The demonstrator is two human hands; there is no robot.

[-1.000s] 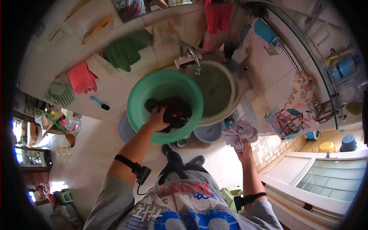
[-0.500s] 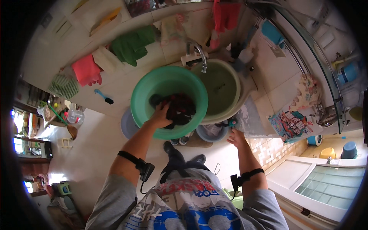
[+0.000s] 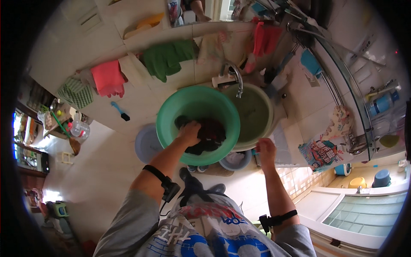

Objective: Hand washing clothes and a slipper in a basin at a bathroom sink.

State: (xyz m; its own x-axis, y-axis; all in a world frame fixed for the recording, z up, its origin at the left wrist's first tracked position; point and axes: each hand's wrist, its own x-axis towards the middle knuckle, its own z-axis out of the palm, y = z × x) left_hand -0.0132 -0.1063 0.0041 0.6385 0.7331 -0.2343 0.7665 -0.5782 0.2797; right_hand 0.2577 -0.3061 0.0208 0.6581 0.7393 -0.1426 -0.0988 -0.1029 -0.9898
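A large green basin (image 3: 233, 103) sits in front of me, overlapping the left of the round sink (image 3: 269, 118). Inside it lies a dark red and black garment (image 3: 212, 132). My left hand (image 3: 189, 132) rests down in the basin, its fingers curled over the left part of that garment. Close to the fingertips is a dark rounded lump (image 3: 180, 121), its kind unclear. To the right of the basin, my right hand (image 3: 266, 150) is raised near the sink's front rim with fingers curled in. A bit of turquoise shows beside its fingers; whatever they hold is hidden.
A chrome faucet (image 3: 239, 81) arches over the water-filled sink. Lower down stand a bluish basin (image 3: 145, 143) on the left and a smaller one (image 3: 235, 162) holding pale cloth. Gloves and a green cloth (image 3: 167, 60) hang on the wall. A glass shelf (image 3: 342, 77) juts out at right.
My left hand's spread fingers have drawn together over the garment. My right hand has risen toward the sink rim and its fingers have curled in. The whole view has shifted slightly.
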